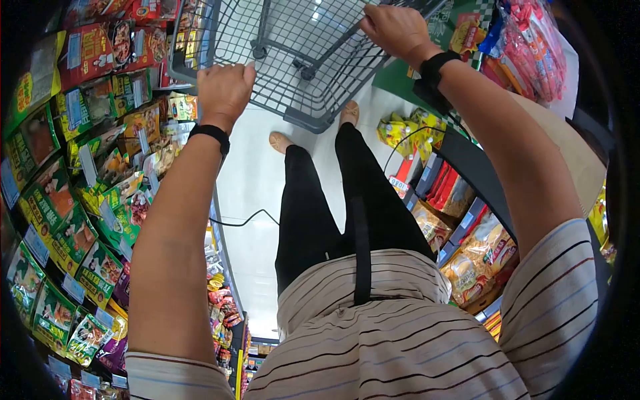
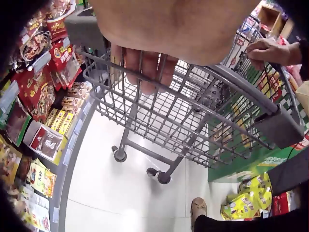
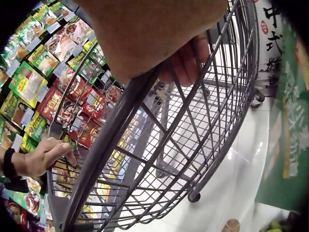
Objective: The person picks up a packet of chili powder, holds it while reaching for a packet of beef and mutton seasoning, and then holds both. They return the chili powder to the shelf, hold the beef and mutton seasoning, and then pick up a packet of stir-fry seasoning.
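Note:
A grey wire shopping cart (image 1: 293,67) stands in front of the person at the top of the head view, its basket holding nothing that shows. My left hand (image 1: 225,93) grips its near bar by the left corner; in the left wrist view the fingers (image 2: 149,70) curl down over the bar against the wire. Further along, toward the other side, my right hand (image 1: 398,32) holds the cart too. Its fingers (image 3: 186,63) bend over the dark bar in the right wrist view. Each wrist wears a black band.
Shelves of packaged food (image 1: 87,187) rise close on the left. On the right stand a green display (image 2: 241,159), yellow packets (image 1: 410,130) near the floor and shelf bins of bagged snacks (image 1: 480,260). White tiled floor (image 1: 250,267) runs between. A thin black cable crosses near the legs.

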A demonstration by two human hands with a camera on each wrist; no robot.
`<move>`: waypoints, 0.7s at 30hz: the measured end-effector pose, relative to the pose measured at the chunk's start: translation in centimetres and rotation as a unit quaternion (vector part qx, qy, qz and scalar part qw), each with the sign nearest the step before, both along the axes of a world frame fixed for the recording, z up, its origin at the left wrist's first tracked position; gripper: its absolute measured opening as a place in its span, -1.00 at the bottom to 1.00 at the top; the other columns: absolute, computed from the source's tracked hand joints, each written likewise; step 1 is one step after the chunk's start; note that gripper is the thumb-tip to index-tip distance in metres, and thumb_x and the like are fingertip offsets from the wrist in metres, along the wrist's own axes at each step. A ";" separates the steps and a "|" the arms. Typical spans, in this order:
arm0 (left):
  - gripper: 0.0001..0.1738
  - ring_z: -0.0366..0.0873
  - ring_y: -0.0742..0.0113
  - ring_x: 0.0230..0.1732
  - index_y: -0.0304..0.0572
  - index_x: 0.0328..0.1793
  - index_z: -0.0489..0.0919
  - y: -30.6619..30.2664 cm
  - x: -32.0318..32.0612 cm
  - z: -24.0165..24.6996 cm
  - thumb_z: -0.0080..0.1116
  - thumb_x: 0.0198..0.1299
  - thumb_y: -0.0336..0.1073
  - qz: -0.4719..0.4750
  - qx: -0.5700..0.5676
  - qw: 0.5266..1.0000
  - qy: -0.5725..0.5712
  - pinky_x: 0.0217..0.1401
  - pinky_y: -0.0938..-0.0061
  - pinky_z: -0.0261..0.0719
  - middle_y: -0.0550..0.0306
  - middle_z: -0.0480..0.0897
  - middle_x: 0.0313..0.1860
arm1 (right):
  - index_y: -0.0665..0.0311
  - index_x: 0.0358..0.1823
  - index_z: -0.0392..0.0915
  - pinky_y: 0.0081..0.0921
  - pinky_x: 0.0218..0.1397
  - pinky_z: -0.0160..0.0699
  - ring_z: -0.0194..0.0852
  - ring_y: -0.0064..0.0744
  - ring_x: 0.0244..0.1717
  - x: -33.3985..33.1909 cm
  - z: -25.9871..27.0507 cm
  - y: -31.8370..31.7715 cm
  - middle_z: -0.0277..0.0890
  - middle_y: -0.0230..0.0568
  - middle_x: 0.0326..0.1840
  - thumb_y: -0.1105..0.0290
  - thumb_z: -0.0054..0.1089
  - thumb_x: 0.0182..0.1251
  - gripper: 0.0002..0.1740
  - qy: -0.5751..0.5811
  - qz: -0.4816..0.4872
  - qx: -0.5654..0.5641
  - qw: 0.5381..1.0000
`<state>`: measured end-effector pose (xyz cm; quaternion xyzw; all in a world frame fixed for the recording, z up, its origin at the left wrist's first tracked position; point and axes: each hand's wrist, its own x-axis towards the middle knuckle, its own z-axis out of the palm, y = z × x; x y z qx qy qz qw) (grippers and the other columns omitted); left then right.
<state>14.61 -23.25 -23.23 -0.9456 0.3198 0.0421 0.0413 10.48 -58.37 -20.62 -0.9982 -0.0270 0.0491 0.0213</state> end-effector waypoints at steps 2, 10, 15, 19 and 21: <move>-0.47 0.66 0.14 -0.30 0.01 -0.51 0.70 0.1 -0.2 -0.4 -0.08 0.45 0.02 -0.031 -0.043 0.998 -0.020 -0.09 0.19 0.38 0.14 0.71 -0.50 | 0.11 -0.26 0.65 -0.12 -0.23 0.73 0.72 -0.02 -0.34 -0.3 0.0 -0.1 0.71 -0.15 -0.40 0.10 -0.02 0.47 -0.67 -0.014 0.013 0.005 1.000; -0.52 0.67 0.09 -0.24 -0.02 -0.38 0.68 0.3 1.0 -0.4 -0.11 0.48 0.02 -0.077 -0.052 0.993 0.076 -0.07 0.16 0.53 0.13 0.74 -0.40 | 0.12 -0.30 0.58 -0.05 -0.28 0.66 0.67 0.01 -0.35 -0.1 -0.2 -0.3 0.66 -0.13 -0.41 0.12 0.01 0.43 -0.71 -0.027 0.030 0.018 0.999; -0.55 0.67 0.07 -0.22 -0.04 -0.33 0.70 0.0 0.9 0.1 -0.09 0.47 -0.01 -0.055 -0.053 0.993 0.094 -0.07 0.13 0.54 0.10 0.74 -0.38 | 0.12 -0.28 0.57 -0.05 -0.29 0.64 0.65 0.02 -0.35 0.4 0.3 -0.2 0.66 -0.15 -0.38 0.14 0.02 0.42 -0.75 0.010 0.010 0.000 1.000; -0.53 0.68 0.15 -0.27 0.02 -0.42 0.67 0.1 1.0 -0.6 -0.09 0.46 0.02 -0.057 -0.072 0.994 0.061 -0.08 0.19 0.55 0.19 0.72 -0.45 | 0.11 -0.25 0.60 -0.09 -0.24 0.70 0.70 -0.01 -0.33 0.8 -0.2 -0.3 0.69 -0.15 -0.38 0.10 0.02 0.45 -0.71 -0.008 0.018 0.000 1.000; -0.53 0.68 0.15 -0.27 0.03 -0.44 0.66 0.1 1.1 -0.9 -0.08 0.45 0.03 -0.052 -0.083 0.994 0.055 -0.10 0.20 0.56 0.19 0.72 -0.45 | 0.11 -0.24 0.62 -0.12 -0.23 0.73 0.72 -0.03 -0.33 1.0 -0.1 -0.4 0.70 -0.16 -0.38 0.07 0.02 0.46 -0.69 -0.007 0.020 -0.006 1.000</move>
